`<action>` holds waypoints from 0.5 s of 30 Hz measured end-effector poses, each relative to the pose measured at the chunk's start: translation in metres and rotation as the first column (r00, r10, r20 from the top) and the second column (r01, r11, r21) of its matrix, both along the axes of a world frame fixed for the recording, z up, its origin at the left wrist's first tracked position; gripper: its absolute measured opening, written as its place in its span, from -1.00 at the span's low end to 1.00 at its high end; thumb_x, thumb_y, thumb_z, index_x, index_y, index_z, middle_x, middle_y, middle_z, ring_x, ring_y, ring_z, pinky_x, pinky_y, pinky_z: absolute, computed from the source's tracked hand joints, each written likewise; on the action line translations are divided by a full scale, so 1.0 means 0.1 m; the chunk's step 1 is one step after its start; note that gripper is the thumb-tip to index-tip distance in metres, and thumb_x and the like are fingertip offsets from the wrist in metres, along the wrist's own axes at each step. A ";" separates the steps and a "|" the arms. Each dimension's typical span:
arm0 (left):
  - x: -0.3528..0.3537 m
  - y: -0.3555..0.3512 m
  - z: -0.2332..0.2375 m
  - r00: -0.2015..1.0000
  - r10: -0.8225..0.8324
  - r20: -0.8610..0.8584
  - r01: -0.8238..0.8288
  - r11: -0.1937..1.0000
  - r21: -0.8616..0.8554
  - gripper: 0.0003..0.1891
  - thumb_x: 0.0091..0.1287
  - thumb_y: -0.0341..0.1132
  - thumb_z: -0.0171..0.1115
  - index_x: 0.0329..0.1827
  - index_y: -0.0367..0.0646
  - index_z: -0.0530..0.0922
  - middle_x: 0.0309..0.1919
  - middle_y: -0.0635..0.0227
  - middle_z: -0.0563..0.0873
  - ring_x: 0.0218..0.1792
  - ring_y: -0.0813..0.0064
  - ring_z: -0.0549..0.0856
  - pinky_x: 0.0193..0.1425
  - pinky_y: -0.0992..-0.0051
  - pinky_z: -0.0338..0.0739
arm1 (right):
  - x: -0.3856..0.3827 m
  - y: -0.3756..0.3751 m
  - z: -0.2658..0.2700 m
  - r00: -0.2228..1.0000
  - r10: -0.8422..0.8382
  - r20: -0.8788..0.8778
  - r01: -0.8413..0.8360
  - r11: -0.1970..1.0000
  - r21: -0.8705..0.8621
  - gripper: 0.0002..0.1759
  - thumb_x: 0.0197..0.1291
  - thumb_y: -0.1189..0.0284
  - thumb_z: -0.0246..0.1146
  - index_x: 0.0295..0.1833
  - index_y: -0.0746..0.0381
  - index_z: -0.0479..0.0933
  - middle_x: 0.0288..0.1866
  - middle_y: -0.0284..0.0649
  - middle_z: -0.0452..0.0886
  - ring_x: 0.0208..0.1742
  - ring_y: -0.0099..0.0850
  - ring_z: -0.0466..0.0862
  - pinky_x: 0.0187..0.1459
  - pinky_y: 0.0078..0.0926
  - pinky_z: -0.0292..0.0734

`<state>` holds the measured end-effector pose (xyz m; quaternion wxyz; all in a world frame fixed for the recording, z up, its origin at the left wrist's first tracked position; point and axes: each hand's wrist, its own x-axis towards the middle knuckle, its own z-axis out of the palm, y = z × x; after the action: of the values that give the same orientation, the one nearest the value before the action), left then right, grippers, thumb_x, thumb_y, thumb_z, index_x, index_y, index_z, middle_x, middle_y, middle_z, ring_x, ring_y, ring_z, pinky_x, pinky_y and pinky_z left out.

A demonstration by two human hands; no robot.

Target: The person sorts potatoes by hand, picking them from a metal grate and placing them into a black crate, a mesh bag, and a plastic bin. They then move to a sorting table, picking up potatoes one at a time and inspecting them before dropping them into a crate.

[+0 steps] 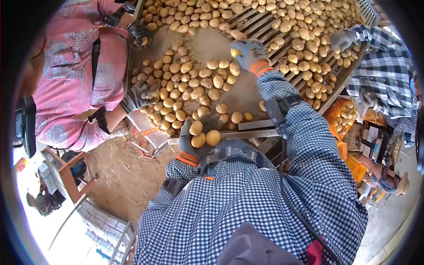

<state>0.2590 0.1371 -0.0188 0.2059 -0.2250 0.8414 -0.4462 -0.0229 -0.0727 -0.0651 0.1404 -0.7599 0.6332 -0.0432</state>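
Observation:
Three potatoes (pixel 198 140) rest in my gloved left hand (pixel 198 137), which is cupped palm up at the near edge of the sorting table (pixel 212 42). My right hand (pixel 251 54), in a grey glove with an orange cuff, reaches over the table beside the slatted rack (pixel 252 21). Its fingers are closed on a yellowish potato (pixel 236 52). A pile of potatoes (pixel 187 81) lies on the flat part of the table, to the left of my right hand and beyond my left.
A co-worker in pink (pixel 70 66) stands at the left, gloved hands at the potatoes. Another in a checked shirt (pixel 380 62) reaches in from the right. Orange crates (pixel 342 117) stand low at the right, and a wooden desk (pixel 62 170) at the lower left.

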 end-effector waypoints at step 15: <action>-0.59 0.08 -0.03 0.697 0.463 -0.548 0.004 0.762 0.648 -0.53 0.34 0.26 0.18 0.26 0.42 0.55 0.39 0.68 0.53 0.47 0.53 0.37 0.51 0.21 0.17 | 0.03 1.92 0.39 0.563 -0.216 0.798 0.019 0.968 0.249 -0.72 0.17 0.43 0.38 0.01 0.21 0.68 -0.12 -0.16 0.71 -0.06 -0.31 0.73 -0.04 -0.36 0.66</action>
<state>0.1999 0.1452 -0.0215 0.0009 -0.4037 0.9148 -0.0077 -0.0202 0.1192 -0.0259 0.4941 -0.5898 0.5462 -0.3312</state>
